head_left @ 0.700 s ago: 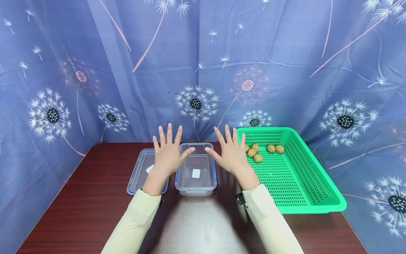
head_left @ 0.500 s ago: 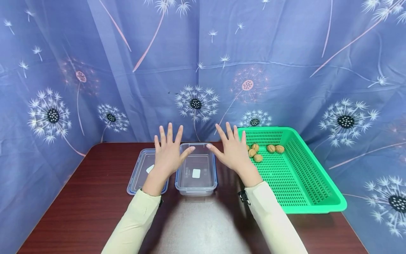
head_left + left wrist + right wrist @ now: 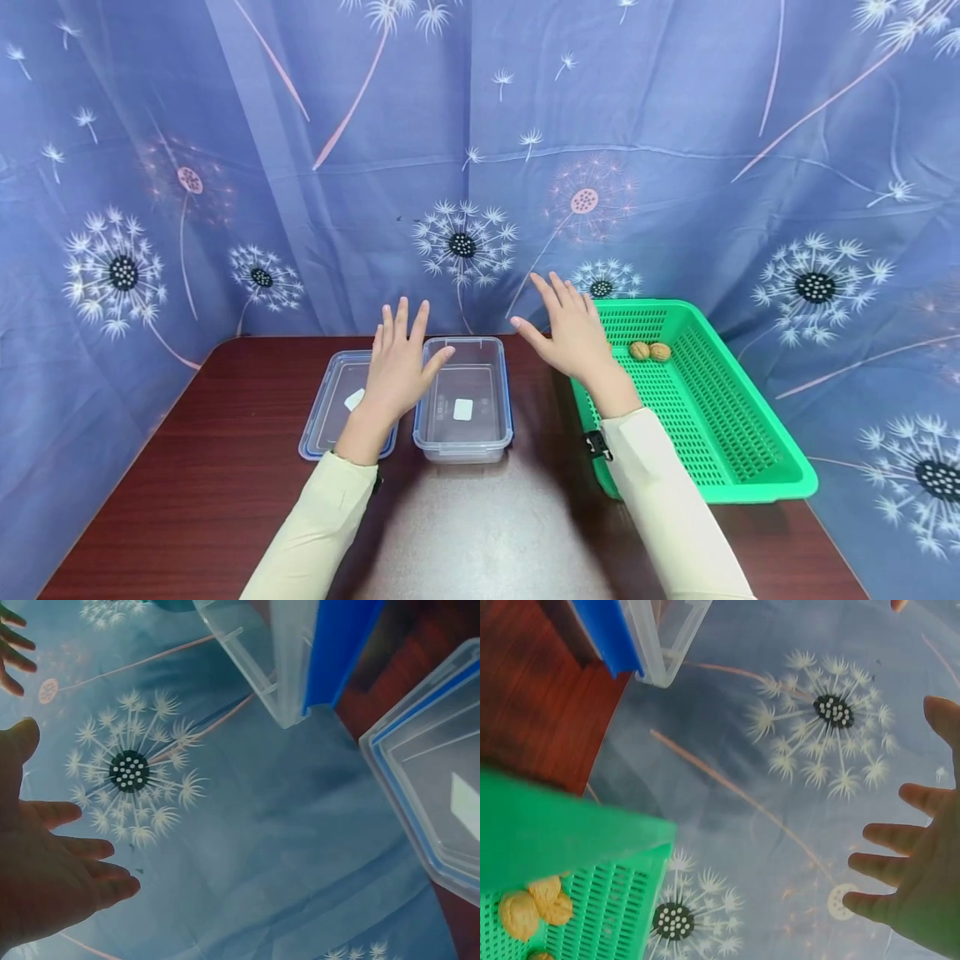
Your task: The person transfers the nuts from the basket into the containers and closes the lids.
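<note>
My left hand (image 3: pixel 395 371) hovers between a blue-edged lid (image 3: pixel 330 417) and a clear plastic food container (image 3: pixel 463 446), fingers straight and holding nothing. To the right, my right hand (image 3: pixel 573 337) is held in the air over the left rim of a green plastic basket (image 3: pixel 750 417), its fingers extended and thumb apart. Two walnuts (image 3: pixel 649 351) show at the back of the basket in the head view; several more walnuts (image 3: pixel 536 907) appear in the right wrist view, hidden behind the right hand from the head. The container stands without a cover and the lid lies flat beside it.
All of it stands on a dark reddish wooden table (image 3: pixel 187 492). Behind and to both sides hangs a blue curtain (image 3: pixel 337 208) with dandelion prints. The basket's raised walls border the right part of the table.
My right hand has moved right and slightly up, from beside the container to over the basket's left edge, covering the left walnuts. The left hand has turned slightly, its fingers closer together.
</note>
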`<state>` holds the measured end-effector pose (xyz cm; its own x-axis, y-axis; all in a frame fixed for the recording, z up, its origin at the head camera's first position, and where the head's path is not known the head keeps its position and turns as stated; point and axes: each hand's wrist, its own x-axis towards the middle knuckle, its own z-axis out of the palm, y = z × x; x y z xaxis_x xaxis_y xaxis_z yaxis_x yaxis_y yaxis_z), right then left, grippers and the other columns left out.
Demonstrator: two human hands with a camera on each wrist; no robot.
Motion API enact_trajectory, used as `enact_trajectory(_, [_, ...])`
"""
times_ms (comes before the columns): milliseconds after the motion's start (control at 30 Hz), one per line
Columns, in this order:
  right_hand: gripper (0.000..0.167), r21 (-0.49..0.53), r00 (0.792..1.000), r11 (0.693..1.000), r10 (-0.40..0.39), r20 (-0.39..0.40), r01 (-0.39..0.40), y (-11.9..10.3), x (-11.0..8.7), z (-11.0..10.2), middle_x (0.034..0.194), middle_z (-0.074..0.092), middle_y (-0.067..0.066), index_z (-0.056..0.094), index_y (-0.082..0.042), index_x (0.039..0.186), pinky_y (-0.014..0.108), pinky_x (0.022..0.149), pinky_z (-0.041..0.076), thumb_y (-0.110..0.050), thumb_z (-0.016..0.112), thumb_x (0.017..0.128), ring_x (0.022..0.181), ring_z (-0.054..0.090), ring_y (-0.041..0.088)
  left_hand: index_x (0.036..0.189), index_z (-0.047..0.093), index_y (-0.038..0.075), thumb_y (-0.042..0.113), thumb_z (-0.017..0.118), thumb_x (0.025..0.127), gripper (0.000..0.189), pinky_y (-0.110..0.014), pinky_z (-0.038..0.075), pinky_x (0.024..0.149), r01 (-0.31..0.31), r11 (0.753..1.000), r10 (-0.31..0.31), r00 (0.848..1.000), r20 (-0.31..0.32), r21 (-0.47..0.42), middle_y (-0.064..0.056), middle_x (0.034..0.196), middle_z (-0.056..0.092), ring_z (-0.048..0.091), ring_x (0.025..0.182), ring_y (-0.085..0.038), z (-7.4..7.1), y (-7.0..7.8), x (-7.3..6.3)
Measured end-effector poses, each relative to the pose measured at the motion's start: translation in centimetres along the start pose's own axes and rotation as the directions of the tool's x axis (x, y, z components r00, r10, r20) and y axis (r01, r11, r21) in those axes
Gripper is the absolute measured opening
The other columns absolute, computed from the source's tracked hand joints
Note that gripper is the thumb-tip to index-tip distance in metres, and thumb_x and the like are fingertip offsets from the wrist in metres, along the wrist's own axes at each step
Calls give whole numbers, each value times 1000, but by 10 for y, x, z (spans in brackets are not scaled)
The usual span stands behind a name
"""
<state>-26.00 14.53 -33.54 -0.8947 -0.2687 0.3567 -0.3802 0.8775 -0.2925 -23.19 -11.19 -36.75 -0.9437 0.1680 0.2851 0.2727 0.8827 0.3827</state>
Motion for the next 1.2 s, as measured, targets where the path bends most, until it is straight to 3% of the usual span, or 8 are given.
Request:
enact_trajectory(333, [73, 86, 999, 996, -11, -33, 14, 28, 8, -10, 155, 28, 19, 30, -9, 150, 58, 115, 18, -51, 52, 94, 142, 24, 36, 153, 17, 2, 41, 53, 98, 76, -54, 14, 117, 11, 1000, -11, 1000, 14, -29, -28, 156, 12, 7, 144, -42, 16, -16, -5])
enact_trajectory(567, [73, 184, 999, 982, 47, 0, -46, 49, 14, -17, 156, 24, 17, 27, -10, 152, 59, 114, 19, -51, 50, 96, 143, 21, 37, 151, 18, -3, 33, 56, 98, 75, -54, 18, 116, 18, 999, -17, 999, 33, -30, -30, 155, 15, 14, 143, -43, 25, -26, -11])
enact_trajectory(733, [73, 239, 996, 967, 85, 25, -89, 71, 18, -20, 156, 25, 17, 23, -11, 153, 60, 113, 21, -52, 47, 97, 142, 22, 39, 148, 22, -8, 26, 61, 96, 74, -59, 28, 111, 9, 998, -9, 1000, 10, -55, -33, 152, 21, 21, 140, -45, 32, -31, -14])
enact_trajectory(1000, [72, 303, 982, 934, 178, 71, -191, 102, 14, -23, 158, 18, 18, 18, -12, 154, 64, 112, 17, -53, 40, 99, 143, 16, 41, 148, 21, -9, 22, 60, 96, 72, -57, 33, 108, 24, 996, -21, 999, 28, -85, -31, 152, 22, 25, 139, -44, 43, -38, -19])
enact_trajectory(1200, [71, 381, 962, 883, 250, 113, -274, 127, 9, -24, 160, 13, 16, 14, -18, 156, 67, 110, 18, -56, 35, 99, 143, 15, 42, 147, 22, -10, 17, 59, 96, 69, -56, 31, 110, 33, 984, -28, 999, 29, -174, -31, 151, 24, 28, 137, -45, 51, -45, -24])
